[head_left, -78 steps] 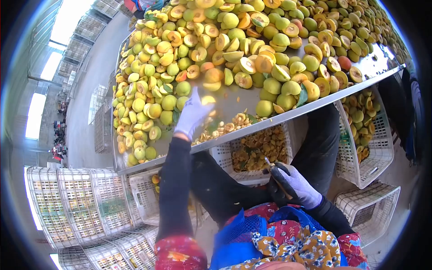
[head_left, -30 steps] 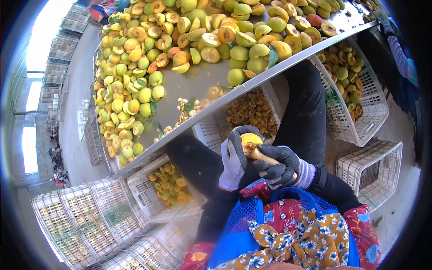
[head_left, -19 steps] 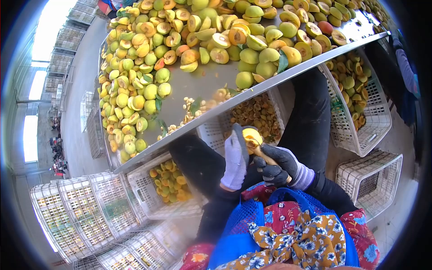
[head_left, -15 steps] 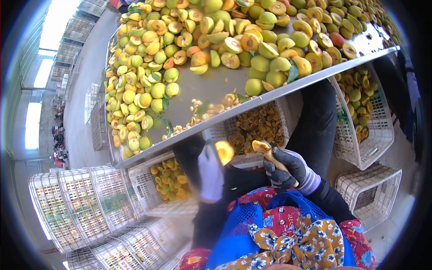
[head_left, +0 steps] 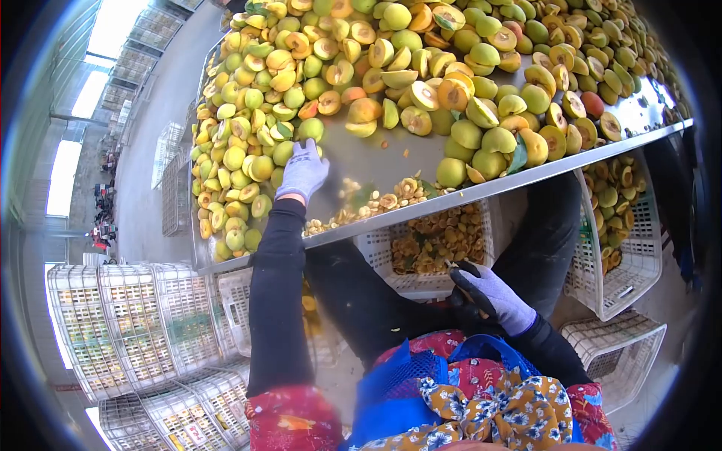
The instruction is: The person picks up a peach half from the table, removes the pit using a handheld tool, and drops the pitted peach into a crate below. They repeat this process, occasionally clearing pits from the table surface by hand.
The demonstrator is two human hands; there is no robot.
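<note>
My left hand [head_left: 302, 170], in a light grey-purple glove, reaches over the metal table with fingers stretched against the pile. A whole-looking yellow-green peach [head_left: 310, 129] lies right at its fingertips; whether the fingers touch it is hard to tell. Low in front of my lap, my right hand [head_left: 492, 295], in a purple glove with dark palm, is closed around a slim wooden-handled tool [head_left: 452, 265]. Only the tool's pale tip and a little of its handle show. Peach halves [head_left: 363, 113], some with red-brown hollows, cover much of the table around my left hand.
Pale stones [head_left: 376, 201] lie along the metal table's front rim [head_left: 421, 207]. Below stands a crate [head_left: 421, 282] of brownish scraps. Another crate of halves [head_left: 579, 255] is at right, with a white crate [head_left: 624, 353] below it. Stacked crates [head_left: 113, 323] stand at left.
My left hand has moved up and away from my lap to the fruit pile; the peach half it held is gone from it. My right hand has lowered slightly, and the piece at its tool's tip no longer shows.
</note>
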